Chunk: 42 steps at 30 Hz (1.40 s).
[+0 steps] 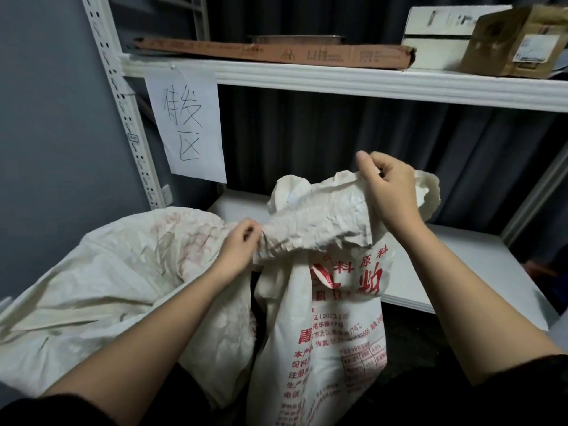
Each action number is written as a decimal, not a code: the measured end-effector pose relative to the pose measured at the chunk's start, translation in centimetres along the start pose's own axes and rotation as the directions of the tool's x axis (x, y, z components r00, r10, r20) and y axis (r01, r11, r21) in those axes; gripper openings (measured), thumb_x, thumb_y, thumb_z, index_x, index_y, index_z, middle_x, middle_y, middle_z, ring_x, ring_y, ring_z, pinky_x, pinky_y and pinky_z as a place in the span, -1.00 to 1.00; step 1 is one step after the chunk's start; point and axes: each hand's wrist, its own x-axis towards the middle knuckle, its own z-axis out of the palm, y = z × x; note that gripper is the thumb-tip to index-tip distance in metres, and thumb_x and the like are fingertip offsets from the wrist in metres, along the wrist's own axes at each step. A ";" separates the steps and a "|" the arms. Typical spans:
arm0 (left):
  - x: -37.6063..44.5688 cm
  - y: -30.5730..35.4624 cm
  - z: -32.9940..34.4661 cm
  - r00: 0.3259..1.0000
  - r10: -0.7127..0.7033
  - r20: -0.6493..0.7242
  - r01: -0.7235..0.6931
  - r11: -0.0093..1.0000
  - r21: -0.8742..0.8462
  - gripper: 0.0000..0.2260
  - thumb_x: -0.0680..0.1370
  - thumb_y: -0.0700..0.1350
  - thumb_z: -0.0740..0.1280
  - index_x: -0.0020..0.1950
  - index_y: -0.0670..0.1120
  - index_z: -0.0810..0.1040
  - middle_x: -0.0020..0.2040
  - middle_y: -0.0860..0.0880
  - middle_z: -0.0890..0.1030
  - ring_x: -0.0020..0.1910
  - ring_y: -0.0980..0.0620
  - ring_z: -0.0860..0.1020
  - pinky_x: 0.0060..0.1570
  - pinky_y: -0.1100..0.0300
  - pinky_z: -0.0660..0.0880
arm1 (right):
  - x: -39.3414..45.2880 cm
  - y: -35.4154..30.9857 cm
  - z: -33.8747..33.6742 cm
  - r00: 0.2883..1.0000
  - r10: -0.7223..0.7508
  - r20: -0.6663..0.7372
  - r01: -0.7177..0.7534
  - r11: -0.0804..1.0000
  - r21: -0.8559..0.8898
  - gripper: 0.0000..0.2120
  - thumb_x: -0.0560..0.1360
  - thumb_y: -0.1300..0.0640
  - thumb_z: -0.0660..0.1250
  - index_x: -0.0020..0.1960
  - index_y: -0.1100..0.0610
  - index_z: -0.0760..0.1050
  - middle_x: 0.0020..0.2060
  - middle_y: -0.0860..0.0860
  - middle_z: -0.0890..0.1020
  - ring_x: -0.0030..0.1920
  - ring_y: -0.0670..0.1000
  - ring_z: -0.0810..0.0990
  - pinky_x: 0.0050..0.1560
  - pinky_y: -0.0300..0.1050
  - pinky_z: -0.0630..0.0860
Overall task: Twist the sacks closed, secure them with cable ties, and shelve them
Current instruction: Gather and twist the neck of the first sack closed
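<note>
Right hand (389,192) raised, fingers and thumb curled round the upper edge of the printed sack (332,318), pulling the open mouth upward. Left hand (239,245) lower and to the left, pinching the crumpled rim of the same sack. Sack body upright below both hands, red lettering facing the camera. Second sack (101,290) slumped just left of the left hand. Lower shelf (461,265) beyond and right of the right hand. Above both hands, upper shelf (338,78) with a handwritten paper sign (187,127), flat brown carton (276,52), cardboard box (519,41).
</note>
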 end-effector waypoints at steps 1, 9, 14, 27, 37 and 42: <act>0.5 1.0 -0.6 0.998 0.005 -0.058 -0.009 0.997 -0.080 -0.76 0.63 -0.16 0.18 -0.23 0.03 0.39 -0.27 0.04 0.43 -0.16 0.02 0.43 -0.04 0.06 0.39 | 0.2 0.3 -0.2 0.999 0.007 -0.052 -0.010 0.999 -0.052 -0.53 0.55 -0.08 0.19 -0.42 0.15 0.19 -0.50 -0.02 0.22 -0.43 -0.08 0.21 -0.33 -0.08 0.19; 4.6 11.8 -3.2 0.948 0.260 -0.185 -0.282 0.954 -0.101 -0.78 0.64 -0.17 0.12 -0.19 0.04 0.36 -0.24 0.08 0.41 -0.28 0.21 0.37 -0.24 0.36 0.32 | 1.1 -0.8 0.0 0.988 -0.127 -0.092 0.072 0.889 -0.452 -0.81 0.55 0.02 0.15 -0.04 0.07 0.50 -0.12 -0.02 0.59 -0.05 0.04 0.52 0.13 -0.05 0.23; 5.3 15.5 -2.2 0.867 0.481 -0.133 -0.475 0.877 0.072 -0.88 0.52 -0.11 0.17 -0.22 0.03 0.36 -0.22 0.01 0.44 -0.19 0.14 0.41 -0.14 0.28 0.32 | 0.1 -6.0 2.0 0.945 -0.315 0.087 0.326 0.928 -0.182 -0.62 0.54 -0.07 0.06 0.15 0.05 0.55 0.03 -0.06 0.63 0.05 -0.01 0.58 0.09 0.08 0.44; 1.4 7.8 -0.9 0.900 -0.419 0.119 0.434 0.884 -0.172 -0.40 0.42 0.43 0.19 0.28 0.06 0.44 0.24 0.02 0.47 0.20 -0.02 0.45 0.18 0.10 0.36 | -3.3 -1.5 4.3 0.887 0.105 0.449 -0.231 0.944 0.235 -0.78 0.50 0.16 0.13 -0.08 0.20 0.53 -0.20 0.03 0.66 -0.20 -0.09 0.58 -0.14 -0.13 0.51; 2.8 6.9 -1.1 0.959 -0.268 0.093 0.237 0.937 0.256 -0.47 0.43 -0.17 0.40 0.38 -0.05 0.35 0.28 -0.09 0.48 0.16 -0.02 0.53 0.04 0.15 0.52 | -5.1 -1.6 5.1 0.569 0.024 0.822 -0.145 0.987 0.072 -0.73 0.59 0.06 0.26 -0.23 0.16 0.52 -0.34 -0.09 0.53 -0.30 -0.19 0.47 -0.21 -0.26 0.37; 1.5 6.7 -1.6 0.961 -0.111 0.253 0.044 0.966 0.255 -0.66 0.43 -0.35 0.25 0.12 -0.04 0.56 0.11 0.04 0.58 0.01 0.09 0.53 -0.18 0.33 0.42 | -1.7 -0.3 4.6 0.960 0.057 0.275 -0.003 0.982 -0.191 -0.80 0.57 0.02 0.19 -0.05 0.00 0.59 -0.10 -0.10 0.67 -0.07 -0.09 0.62 -0.01 -0.08 0.47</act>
